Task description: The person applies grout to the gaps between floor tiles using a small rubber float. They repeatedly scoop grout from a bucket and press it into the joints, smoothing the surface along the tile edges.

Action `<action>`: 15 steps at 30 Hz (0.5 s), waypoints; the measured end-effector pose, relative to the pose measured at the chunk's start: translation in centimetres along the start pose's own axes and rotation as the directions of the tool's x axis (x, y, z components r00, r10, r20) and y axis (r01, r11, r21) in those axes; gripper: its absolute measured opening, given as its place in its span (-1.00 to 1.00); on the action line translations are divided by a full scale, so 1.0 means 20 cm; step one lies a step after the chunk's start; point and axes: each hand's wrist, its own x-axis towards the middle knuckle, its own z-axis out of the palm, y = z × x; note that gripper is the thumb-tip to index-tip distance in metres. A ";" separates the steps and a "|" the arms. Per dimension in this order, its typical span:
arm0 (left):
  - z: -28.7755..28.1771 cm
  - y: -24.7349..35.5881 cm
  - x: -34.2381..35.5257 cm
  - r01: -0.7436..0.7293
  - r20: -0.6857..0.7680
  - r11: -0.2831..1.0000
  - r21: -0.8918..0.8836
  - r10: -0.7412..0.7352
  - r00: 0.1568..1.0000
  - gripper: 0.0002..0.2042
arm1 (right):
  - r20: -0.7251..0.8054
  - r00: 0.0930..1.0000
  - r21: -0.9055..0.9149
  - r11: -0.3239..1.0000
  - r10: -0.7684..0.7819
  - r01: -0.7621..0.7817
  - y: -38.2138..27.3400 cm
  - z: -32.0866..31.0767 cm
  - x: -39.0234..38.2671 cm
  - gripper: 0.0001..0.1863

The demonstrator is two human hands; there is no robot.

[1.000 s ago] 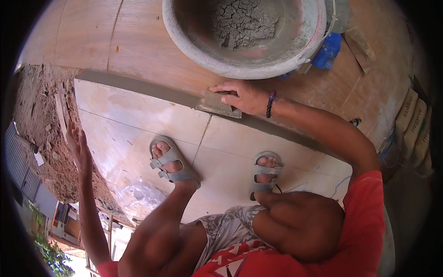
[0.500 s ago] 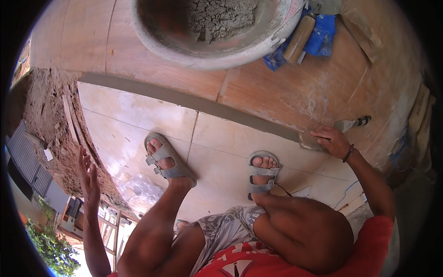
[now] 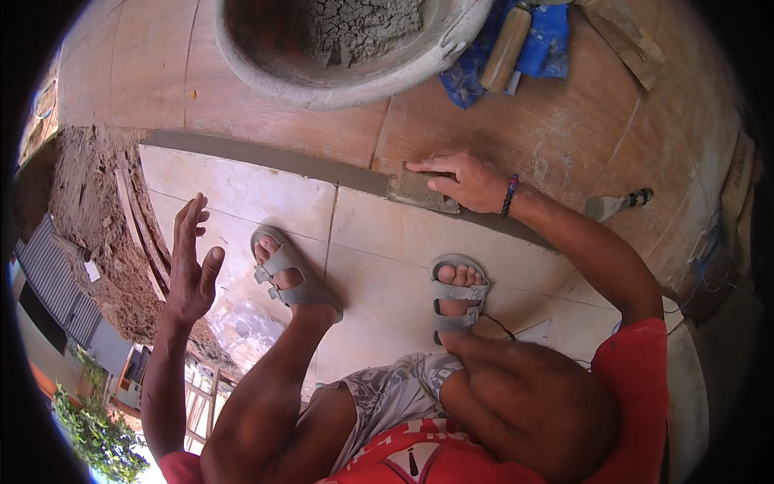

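My right hand (image 3: 476, 181), a beaded bracelet at its wrist, grips a flat, mortar-coated rectangular tool (image 3: 419, 195) against the grey mortar band (image 3: 258, 163) along the edge of the pale tiled step (image 3: 371, 226). Its index finger stretches over the tool's top. My left hand (image 3: 192, 270) hangs in the air over the step's left part, fingers apart and empty. Both sandalled feet rest on the pale tiles. A short-handled bladed tool (image 3: 621, 202) lies on the brown tiles to the right of my right hand.
A large tub (image 3: 347, 93) of cracked grey mix stands above the step, beside a tan cylindrical object (image 3: 506, 48) on blue plastic (image 3: 548, 44). Bare earth (image 3: 97, 210) with wooden strips (image 3: 141, 226) borders the left. Clear plastic (image 3: 242, 323) lies near my left foot. Brown sacks (image 3: 734, 185) sit far right.
My right hand and tool slid right along the band, then back left to its middle. My left hand has moved up and rightward. The view has shifted a little.
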 end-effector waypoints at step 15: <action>0.02 -0.19 -0.14 0.161 -0.054 0.987 -0.007 -0.161 0.985 -0.31 | -0.079 0.912 -0.150 0.900 0.402 -0.409 0.17 -0.42 -1.12 -0.59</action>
